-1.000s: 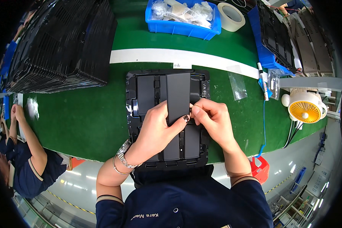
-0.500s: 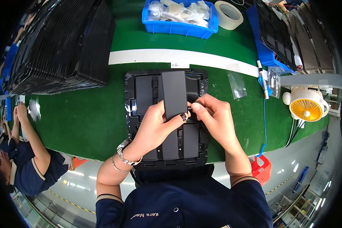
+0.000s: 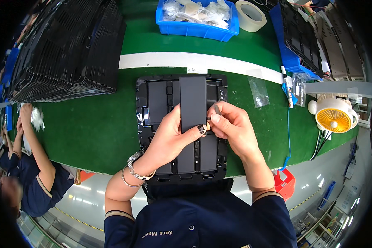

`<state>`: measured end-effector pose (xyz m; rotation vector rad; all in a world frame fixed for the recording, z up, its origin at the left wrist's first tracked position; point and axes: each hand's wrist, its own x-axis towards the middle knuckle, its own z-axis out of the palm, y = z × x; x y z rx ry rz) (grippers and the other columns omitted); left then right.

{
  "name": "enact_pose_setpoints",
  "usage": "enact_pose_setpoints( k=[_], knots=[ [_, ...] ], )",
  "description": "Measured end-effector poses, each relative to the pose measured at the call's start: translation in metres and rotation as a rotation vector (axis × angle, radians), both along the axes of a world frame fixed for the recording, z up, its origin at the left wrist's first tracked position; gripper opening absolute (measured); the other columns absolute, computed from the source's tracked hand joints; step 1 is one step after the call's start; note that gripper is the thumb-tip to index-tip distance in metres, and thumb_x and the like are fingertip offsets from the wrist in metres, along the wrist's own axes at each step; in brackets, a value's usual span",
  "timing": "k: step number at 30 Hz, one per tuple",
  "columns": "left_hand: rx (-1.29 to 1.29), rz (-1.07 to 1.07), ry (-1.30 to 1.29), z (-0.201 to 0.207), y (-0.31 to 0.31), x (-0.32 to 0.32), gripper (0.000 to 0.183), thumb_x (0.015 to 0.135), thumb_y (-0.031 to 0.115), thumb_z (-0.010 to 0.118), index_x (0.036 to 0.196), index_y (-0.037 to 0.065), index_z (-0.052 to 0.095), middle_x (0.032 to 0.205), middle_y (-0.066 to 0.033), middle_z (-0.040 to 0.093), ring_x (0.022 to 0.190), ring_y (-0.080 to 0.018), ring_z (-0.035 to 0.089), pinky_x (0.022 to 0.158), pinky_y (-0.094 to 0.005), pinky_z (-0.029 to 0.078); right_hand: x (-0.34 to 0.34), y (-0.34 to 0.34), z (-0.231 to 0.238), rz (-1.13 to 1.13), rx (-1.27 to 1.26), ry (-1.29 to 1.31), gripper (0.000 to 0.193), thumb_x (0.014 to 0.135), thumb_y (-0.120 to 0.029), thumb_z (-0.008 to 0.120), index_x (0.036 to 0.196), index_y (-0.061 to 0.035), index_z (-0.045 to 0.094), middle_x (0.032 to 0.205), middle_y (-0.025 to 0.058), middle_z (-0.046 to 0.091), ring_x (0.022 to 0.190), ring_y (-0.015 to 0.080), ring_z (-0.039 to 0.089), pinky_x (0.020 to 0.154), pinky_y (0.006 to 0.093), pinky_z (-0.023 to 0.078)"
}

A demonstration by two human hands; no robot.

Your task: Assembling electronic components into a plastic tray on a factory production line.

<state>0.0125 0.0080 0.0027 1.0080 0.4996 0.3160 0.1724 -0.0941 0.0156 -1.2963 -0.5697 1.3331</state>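
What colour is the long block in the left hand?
The long block is black; the head view shows it.

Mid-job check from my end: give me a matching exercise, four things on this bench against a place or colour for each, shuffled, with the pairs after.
Things
1. Black block
2. Black tray
3. Tape roll
4. Fan

Places or colours
A. Just right of the blue bin
B. White with yellow
C. Held in the left hand
D. Beneath both left hand and right hand, on the green table

Pairs: 1-C, 2-D, 3-A, 4-B
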Motion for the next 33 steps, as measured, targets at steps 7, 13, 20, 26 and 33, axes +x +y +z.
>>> enact_pose_setpoints(
  k=[7,13,20,26,33],
  knots=[
    [0.024,-0.015,-0.002,0.0,0.0,0.0,0.031,0.093,0.003,0.062,0.119,-0.001,0.047,0.1,-0.0038,0.06,0.09,-0.0094,0.059,0.082,-0.0271,0.052,0.001,-0.001,-0.002,0.034,0.002,-0.02,0.016,0.098,-0.019,0.06,0.091,-0.0046,0.058,0.074,-0.0063,0.049,0.063,0.002,0.037,0.056,0.0197,0.031],
    [0.068,-0.011,0.012,0.001,0.0,-0.001,0.032,0.092,0.002,0.061,0.121,-0.001,0.046,0.1,-0.0038,0.06,0.091,-0.0089,0.059,0.082,-0.0265,0.051,-0.004,-0.004,-0.005,0.026,0.033,-0.287,0.017,0.099,-0.018,0.058,0.097,-0.0018,0.059,0.077,-0.0046,0.05,0.063,0.0028,0.037,0.057,0.0195,0.033],
    [0.122,0.078,0.05,0.001,0.001,0.001,0.025,0.097,0.012,0.056,0.118,0.0,0.051,0.101,-0.0049,0.061,0.087,-0.0099,0.059,0.079,-0.0265,0.05,0.015,0.001,0.002,-0.216,0.09,-0.322,0.026,0.104,-0.022,0.046,0.106,0.0,0.06,0.08,0.0005,0.055,0.058,0.0031,0.039,0.052,0.0188,0.032],
    [0.349,-0.159,0.281,-0.01,0.011,0.007,0.034,0.095,0.012,0.058,0.124,-0.003,0.048,0.079,-0.0055,0.061,0.07,-0.0112,0.059,0.061,-0.032,0.046,0.022,-0.003,0.009,-0.318,0.147,-0.341,0.021,0.103,-0.02,0.049,0.104,-0.0017,0.06,0.074,0.0,0.055,0.055,0.0018,0.035,0.05,0.0184,0.026],
    [0.929,-0.157,0.614,0.003,-0.003,0.022,0.054,0.087,0.01,0.069,0.136,0.004,0.047,0.077,-0.0057,0.059,0.066,-0.018,0.058,0.062,-0.0314,0.048,0.024,-0.008,0.015,-0.314,0.163,-0.412,0.018,0.102,-0.017,0.051,0.105,-0.0016,0.06,0.074,-0.0003,0.056,0.06,0.0018,0.041,0.052,0.0181,0.03]
  ],
)
